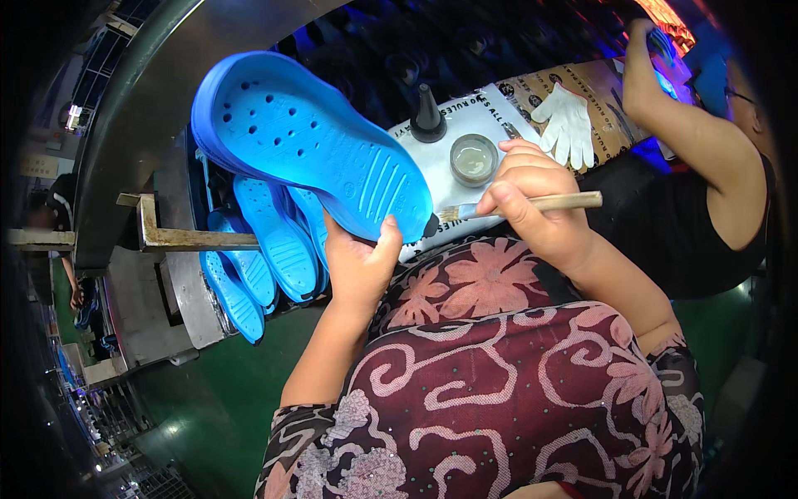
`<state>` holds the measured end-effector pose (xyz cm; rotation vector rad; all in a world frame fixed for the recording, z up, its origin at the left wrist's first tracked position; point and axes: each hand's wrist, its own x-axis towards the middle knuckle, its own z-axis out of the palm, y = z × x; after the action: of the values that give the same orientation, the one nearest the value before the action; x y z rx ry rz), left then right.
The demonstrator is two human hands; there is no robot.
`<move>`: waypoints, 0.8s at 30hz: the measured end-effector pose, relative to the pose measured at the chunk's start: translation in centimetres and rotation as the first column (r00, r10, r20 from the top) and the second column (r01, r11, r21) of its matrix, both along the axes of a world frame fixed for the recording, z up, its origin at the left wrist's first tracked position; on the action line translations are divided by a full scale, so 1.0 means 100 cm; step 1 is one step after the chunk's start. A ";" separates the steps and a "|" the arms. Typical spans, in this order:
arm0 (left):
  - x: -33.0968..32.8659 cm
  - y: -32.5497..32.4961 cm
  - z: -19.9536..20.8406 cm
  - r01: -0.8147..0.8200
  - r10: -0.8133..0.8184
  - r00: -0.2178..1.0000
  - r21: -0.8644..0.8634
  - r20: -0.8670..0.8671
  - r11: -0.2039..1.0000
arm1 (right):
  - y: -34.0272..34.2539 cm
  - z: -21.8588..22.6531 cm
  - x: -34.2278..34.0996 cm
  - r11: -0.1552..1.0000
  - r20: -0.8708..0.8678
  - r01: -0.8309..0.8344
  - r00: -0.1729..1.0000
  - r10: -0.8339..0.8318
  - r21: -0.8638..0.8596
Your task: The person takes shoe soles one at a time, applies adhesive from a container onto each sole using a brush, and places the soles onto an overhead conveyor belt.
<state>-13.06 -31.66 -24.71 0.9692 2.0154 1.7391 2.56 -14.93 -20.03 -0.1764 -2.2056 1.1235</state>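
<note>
My left hand (363, 254) grips a blue clog sole (316, 141) by its heel end, with the holed toe part pointing up and left. A small black patch sits at the heel tip. Pinched in my right hand (544, 191) is a brush (565, 201) with a wooden handle. Its bristles reach to the black patch at the sole's heel, and I cannot tell whether they touch. Beyond my right hand stands a round glass jar (475, 160) of cloudy liquid. More blue soles (283, 237) lie stacked left of my left hand.
A black nozzle bottle (427, 115) stands beside the jar on a white sheet. Farther right lies a white glove (567, 125) on brown printed paper. A metal bar (195, 239) juts out at the left. Another person's arm (690, 125) is at the right.
</note>
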 end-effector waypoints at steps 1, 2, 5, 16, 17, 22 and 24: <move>0.001 0.002 0.000 0.001 -0.001 1.000 -0.002 0.003 1.000 | 0.000 -0.001 -0.001 0.999 -0.005 -0.005 1.000 0.006 0.040; 0.004 0.004 0.001 0.006 -0.006 1.000 0.018 0.012 1.000 | -0.001 -0.003 -0.003 0.999 -0.002 -0.005 1.000 0.005 0.037; 0.008 0.008 0.003 0.004 -0.006 1.000 0.046 0.023 0.999 | -0.003 -0.010 -0.009 0.993 -0.071 0.005 0.997 0.004 0.122; 0.009 0.005 0.008 0.030 -0.029 0.999 -0.018 0.027 0.999 | -0.001 -0.011 -0.007 0.985 -0.005 0.002 1.000 -0.001 0.172; 0.010 0.006 0.009 0.031 -0.031 0.999 -0.020 0.030 0.999 | -0.002 -0.010 -0.008 0.986 -0.014 -0.008 1.000 0.010 0.165; 0.007 0.007 0.001 0.004 -0.002 0.999 0.063 -0.032 0.998 | -0.004 -0.016 -0.012 0.968 -0.004 0.023 1.000 -0.023 0.249; 0.005 0.005 -0.001 -0.001 0.003 0.999 0.047 -0.045 0.999 | 0.001 -0.015 -0.008 0.968 0.024 0.021 0.999 -0.028 0.249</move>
<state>-12.53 -31.12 -24.78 1.0302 2.0119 1.7881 1.76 -14.86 -21.58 -0.1106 -2.3384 0.8249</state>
